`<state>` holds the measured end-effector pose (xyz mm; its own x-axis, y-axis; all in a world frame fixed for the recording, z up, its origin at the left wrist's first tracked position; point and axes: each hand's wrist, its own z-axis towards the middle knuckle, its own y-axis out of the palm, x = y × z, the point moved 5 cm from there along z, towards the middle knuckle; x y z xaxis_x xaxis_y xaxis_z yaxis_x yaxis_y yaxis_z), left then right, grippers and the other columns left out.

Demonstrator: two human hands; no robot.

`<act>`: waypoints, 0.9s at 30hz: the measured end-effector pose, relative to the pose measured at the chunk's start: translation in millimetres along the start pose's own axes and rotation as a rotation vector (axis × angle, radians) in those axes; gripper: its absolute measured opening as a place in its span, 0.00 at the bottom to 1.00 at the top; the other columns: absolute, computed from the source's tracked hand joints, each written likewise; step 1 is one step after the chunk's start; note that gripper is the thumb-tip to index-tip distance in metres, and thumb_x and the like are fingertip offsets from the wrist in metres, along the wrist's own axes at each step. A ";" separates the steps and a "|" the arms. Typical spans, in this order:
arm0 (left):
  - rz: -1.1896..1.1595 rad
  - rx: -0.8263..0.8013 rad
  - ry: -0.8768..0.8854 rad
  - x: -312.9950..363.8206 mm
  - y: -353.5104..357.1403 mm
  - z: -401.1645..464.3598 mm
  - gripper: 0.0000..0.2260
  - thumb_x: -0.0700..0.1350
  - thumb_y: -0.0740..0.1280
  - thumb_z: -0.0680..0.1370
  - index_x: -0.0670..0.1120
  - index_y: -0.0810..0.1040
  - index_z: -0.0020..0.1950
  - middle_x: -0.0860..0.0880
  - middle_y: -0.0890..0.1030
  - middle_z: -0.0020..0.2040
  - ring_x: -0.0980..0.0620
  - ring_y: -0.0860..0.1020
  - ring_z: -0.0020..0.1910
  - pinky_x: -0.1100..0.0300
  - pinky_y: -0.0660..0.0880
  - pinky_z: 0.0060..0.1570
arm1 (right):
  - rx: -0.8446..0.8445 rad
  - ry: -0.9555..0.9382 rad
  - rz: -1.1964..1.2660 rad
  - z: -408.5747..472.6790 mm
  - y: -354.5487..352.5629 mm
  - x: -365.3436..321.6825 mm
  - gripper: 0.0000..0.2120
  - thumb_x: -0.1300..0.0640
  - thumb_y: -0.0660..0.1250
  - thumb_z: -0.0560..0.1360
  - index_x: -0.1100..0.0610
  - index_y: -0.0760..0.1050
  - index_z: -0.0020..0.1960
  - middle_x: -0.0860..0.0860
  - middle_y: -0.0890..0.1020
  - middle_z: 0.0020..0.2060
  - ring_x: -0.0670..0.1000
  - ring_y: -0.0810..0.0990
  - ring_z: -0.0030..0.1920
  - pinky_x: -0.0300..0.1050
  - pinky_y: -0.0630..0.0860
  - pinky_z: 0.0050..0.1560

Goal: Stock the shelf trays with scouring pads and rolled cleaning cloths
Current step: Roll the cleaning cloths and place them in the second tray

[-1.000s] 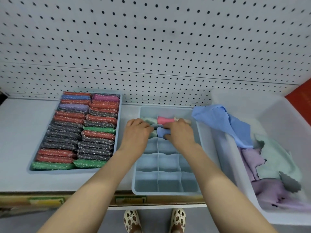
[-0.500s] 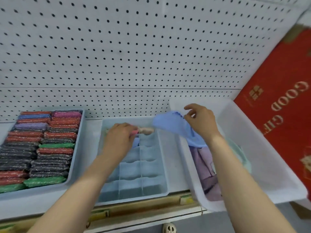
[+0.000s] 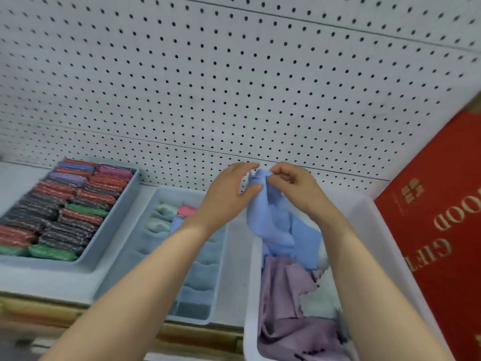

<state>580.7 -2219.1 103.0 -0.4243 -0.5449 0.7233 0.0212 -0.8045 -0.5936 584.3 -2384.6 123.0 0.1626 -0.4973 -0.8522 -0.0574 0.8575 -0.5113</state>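
blue cloth held up over the bin, both hands on it

both my hands were raised in front of the pegboard (image 3: 234,87). my left hand (image 3: 229,194) pinched the top edge of the blue cloth (image 3: 273,220) between thumb and fingers; my right hand (image 3: 294,186) gripped the same edge just beside it, fingers curled round the fabric. the cloth hung down from both grips, its lower end draped into the white bin (image 3: 377,230) on the right.

in the bin under it lay loose cloths: purple cloths (image 3: 286,287) and a pale green cloth (image 3: 317,300) (edges scalloped, colour hard to fix in the blur).

the divided tray (image 3: 197,316) sat in the middle of the shelf, just left of the bin. its far compartments held rolled cloths (image 3: 166,214): pale green ones, a pink one and a blue one, partly hidden by my left wrist. nearer compartments showed only their dividers.

the scouring pad tray (image 3: 104,246) stood to the left, packed with scouring pads (image 3: 65,212) on edge in two rows: red, dark grey, green, purple, blue.

a red box (image 3: 442,230) with gold lettering leaned at far right.
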 end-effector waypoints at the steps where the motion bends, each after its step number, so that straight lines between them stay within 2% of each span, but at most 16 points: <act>1: -0.055 0.028 -0.016 8.7 -5.9 4.4 0.14 0.50 0.67 0.76 0.50 0.79 0.61 0.53 0.80 0.58 0.56 0.76 0.57 0.65 0.69 0.57 | -0.016 -0.035 0.016 0.6 -5.4 -12.0 0.05 0.56 0.67 0.77 0.56 0.78 0.44 0.47 0.80 0.35 0.44 0.75 0.36 0.42 0.70 0.41; 4: -0.159 0.104 -0.077 28.1 -30.6 15.0 0.02 0.46 0.69 0.76 0.51 0.82 0.46 0.55 0.83 0.45 0.57 0.80 0.47 0.62 0.73 0.52 | 0.002 -0.105 0.048 1.8 -24.6 -42.7 0.06 0.56 0.68 0.77 0.57 0.80 0.43 0.49 0.80 0.35 0.45 0.74 0.37 0.45 0.70 0.42; 6: -0.161 0.128 -0.101 36.6 -48.9 17.4 0.04 0.44 0.69 0.77 0.52 0.81 0.43 0.56 0.83 0.42 0.59 0.79 0.44 0.68 0.72 0.48 | 0.038 -0.098 0.054 1.9 -36.4 -57.1 0.08 0.58 0.67 0.77 0.54 0.82 0.41 0.45 0.81 0.36 0.43 0.75 0.39 0.42 0.71 0.44; 8: -0.132 0.130 -0.105 41.6 -66.6 16.5 0.05 0.45 0.69 0.77 0.51 0.81 0.41 0.57 0.82 0.39 0.60 0.77 0.41 0.69 0.70 0.45 | 0.067 -0.097 0.030 -0.3 -42.1 -70.4 0.09 0.57 0.67 0.77 0.52 0.82 0.39 0.44 0.81 0.35 0.42 0.75 0.39 0.38 0.71 0.43; 11: -0.095 0.129 -0.083 42.8 -91.3 14.0 0.05 0.46 0.71 0.76 0.51 0.80 0.39 0.58 0.80 0.35 0.60 0.74 0.37 0.65 0.69 0.41 | 0.106 -0.119 0.016 -4.2 -40.4 -88.5 0.08 0.55 0.68 0.76 0.55 0.82 0.40 0.49 0.82 0.36 0.43 0.75 0.38 0.38 0.70 0.42; 14: -0.066 0.112 -0.093 37.6 -117.9 9.1 0.06 0.47 0.72 0.74 0.52 0.79 0.37 0.59 0.77 0.31 0.63 0.71 0.32 0.69 0.66 0.34 | 0.151 -0.141 -0.013 -3.1 -35.7 -106.2 0.09 0.53 0.68 0.76 0.56 0.80 0.39 0.57 0.76 0.35 0.47 0.70 0.36 0.42 0.66 0.38; 17: -0.038 0.125 -0.111 23.6 -145.3 1.3 0.06 0.47 0.73 0.74 0.47 0.81 0.39 0.51 0.75 0.32 0.57 0.68 0.32 0.65 0.63 0.32 | 0.185 -0.138 0.033 -2.8 -32.7 -121.5 0.11 0.50 0.70 0.75 0.56 0.78 0.39 0.56 0.67 0.31 0.52 0.63 0.34 0.43 0.60 0.34; 18: -0.057 0.151 -0.123 17.3 -154.9 -1.0 0.06 0.47 0.73 0.74 0.47 0.81 0.39 0.51 0.75 0.32 0.56 0.69 0.32 0.64 0.64 0.33 | 0.164 -0.133 0.026 -3.6 -31.9 -125.3 0.12 0.49 0.72 0.74 0.57 0.78 0.39 0.55 0.67 0.30 0.52 0.62 0.33 0.43 0.59 0.32; 20: -0.183 0.234 -0.153 5.7 -173.2 -5.5 0.05 0.46 0.72 0.75 0.54 0.81 0.39 0.54 0.80 0.37 0.56 0.74 0.35 0.64 0.71 0.39 | 0.044 -0.105 -0.078 -7.5 -26.8 -131.1 0.11 0.50 0.76 0.70 0.57 0.79 0.39 0.52 0.68 0.27 0.50 0.64 0.30 0.40 0.60 0.30; 22: -0.318 0.299 -0.187 -5.4 -186.6 -8.0 0.06 0.44 0.72 0.75 0.54 0.83 0.41 0.53 0.83 0.42 0.55 0.78 0.39 0.59 0.75 0.45 | -0.078 -0.056 -0.197 -11.0 -19.0 -132.2 0.10 0.54 0.77 0.69 0.58 0.78 0.36 0.49 0.70 0.27 0.47 0.66 0.28 0.39 0.63 0.29; 24: -0.410 0.320 -0.202 -13.9 -194.2 -9.3 0.05 0.43 0.71 0.75 0.51 0.83 0.40 0.52 0.82 0.39 0.54 0.78 0.38 0.56 0.76 0.44 | -0.047 -0.048 -0.234 -9.5 -16.6 -130.9 0.13 0.57 0.75 0.70 0.58 0.74 0.32 0.49 0.68 0.27 0.46 0.64 0.27 0.37 0.61 0.28; 27: -0.499 0.348 -0.218 -26.1 -202.2 -11.9 0.08 0.45 0.71 0.75 0.41 0.81 0.40 0.48 0.78 0.36 0.52 0.74 0.36 0.57 0.70 0.39 | 0.059 -0.041 -0.116 -1.4 -15.4 -125.7 0.15 0.54 0.73 0.73 0.63 0.73 0.37 0.52 0.68 0.31 0.49 0.64 0.32 0.40 0.62 0.33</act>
<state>576.7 -2039.4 200.0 -0.2658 -0.0918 0.9596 0.1773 -0.9831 -0.0450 563.3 -2335.5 237.7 0.2051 -0.5887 -0.7819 0.0222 0.8015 -0.5976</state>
